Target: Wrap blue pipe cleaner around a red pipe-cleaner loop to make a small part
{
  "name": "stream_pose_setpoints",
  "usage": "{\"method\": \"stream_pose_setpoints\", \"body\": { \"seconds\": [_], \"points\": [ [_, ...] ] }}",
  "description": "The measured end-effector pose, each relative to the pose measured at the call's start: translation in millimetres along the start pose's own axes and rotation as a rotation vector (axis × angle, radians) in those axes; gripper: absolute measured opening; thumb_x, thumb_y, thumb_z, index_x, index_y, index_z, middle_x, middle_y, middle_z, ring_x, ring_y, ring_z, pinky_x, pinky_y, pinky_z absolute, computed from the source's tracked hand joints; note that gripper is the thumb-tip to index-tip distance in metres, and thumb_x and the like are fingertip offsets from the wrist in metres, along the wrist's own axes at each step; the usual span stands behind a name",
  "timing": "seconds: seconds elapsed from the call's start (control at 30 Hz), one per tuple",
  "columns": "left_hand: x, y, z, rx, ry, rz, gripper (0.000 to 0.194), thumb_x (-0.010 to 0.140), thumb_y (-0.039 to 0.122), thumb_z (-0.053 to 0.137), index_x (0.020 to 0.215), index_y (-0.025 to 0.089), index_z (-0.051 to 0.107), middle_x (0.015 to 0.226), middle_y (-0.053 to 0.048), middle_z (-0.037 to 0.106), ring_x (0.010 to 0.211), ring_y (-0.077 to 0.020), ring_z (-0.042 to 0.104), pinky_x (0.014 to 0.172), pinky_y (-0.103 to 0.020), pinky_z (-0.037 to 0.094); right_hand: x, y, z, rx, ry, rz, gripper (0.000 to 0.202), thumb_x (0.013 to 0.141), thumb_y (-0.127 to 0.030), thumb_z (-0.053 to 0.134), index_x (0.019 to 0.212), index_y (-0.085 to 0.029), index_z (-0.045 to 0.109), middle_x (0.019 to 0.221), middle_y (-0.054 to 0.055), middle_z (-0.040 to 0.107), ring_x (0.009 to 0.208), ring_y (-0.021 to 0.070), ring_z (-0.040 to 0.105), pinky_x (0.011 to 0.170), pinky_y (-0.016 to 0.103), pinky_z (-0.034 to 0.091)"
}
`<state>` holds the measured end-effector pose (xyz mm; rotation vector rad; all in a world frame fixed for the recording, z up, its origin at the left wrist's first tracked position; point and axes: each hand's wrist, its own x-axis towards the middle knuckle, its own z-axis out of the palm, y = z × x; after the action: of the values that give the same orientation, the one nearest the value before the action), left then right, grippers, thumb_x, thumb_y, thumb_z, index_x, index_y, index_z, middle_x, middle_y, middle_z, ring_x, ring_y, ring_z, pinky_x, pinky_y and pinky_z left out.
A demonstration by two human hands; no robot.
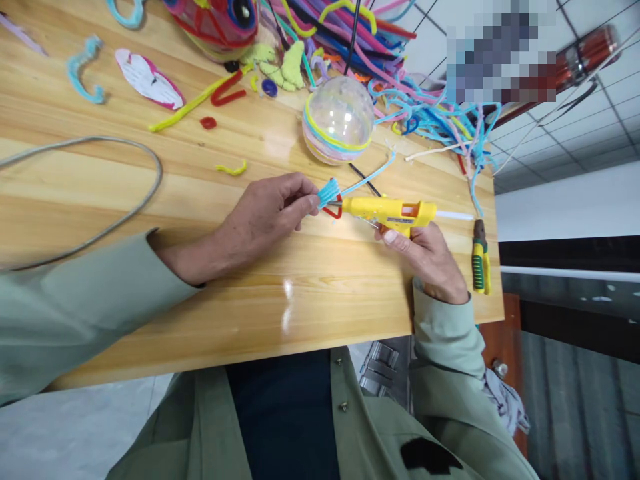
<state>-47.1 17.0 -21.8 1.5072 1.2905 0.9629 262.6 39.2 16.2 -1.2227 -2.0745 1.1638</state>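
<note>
Between the thumb and fingers of my left hand point(267, 213) is a small light-blue piece of pipe cleaners point(329, 193), fanned at its free end. My right hand point(425, 257) grips a yellow hot glue gun point(390, 211) with a white glue stick point(455, 215) poking out of its back. The gun's nozzle points left and meets the blue piece; whether glue is coming out I cannot tell. Just behind the nozzle a bent red pipe cleaner point(334, 212) lies on the table. Beyond the hands sits a clear ball point(339, 120) ringed with coloured pipe cleaners.
Loose pipe cleaners point(420, 100) heap at the back right of the wooden table point(225, 313). Pliers point(481, 259) lie near its right edge. A grey cable point(159, 173) curves across the left. A pink-edged white oval point(150, 79) and a red decorated ball point(210, 27) are further back.
</note>
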Motion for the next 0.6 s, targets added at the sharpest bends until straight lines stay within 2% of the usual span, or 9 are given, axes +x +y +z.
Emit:
{"method": "stream_pose_setpoints", "body": {
  "seconds": [0.27, 0.6],
  "points": [
    [-0.1, 0.6, -1.0, 0.024, -0.010, 0.006, 0.013, 0.101, 0.028, 0.066, 0.093, 0.023, 0.074, 0.071, 0.003, 0.068, 0.067, -0.0175, 0.063, 0.071, -0.031, 0.051, 1.6, 0.4, -0.4, -0.039, 0.001, 0.005, 0.048, 0.104, -0.072, 0.079, 0.106, -0.025, 0.090, 0.102, 0.007, 0.086, 0.105, 0.0297, 0.081, 0.105, 0.049, 0.065],
    [-0.9, 1.7, -1.3, -0.001, -0.006, -0.009, 0.014, 0.102, 0.031, 0.067, 0.091, 0.025, 0.073, 0.071, 0.003, 0.068, 0.069, -0.0190, 0.065, 0.070, -0.033, 0.050, -1.9, -0.2, -3.3, -0.008, 0.032, 0.058, 0.049, 0.100, -0.075, 0.082, 0.109, -0.026, 0.087, 0.104, 0.006, 0.086, 0.096, 0.0273, 0.078, 0.094, 0.046, 0.065]
  ]
}}
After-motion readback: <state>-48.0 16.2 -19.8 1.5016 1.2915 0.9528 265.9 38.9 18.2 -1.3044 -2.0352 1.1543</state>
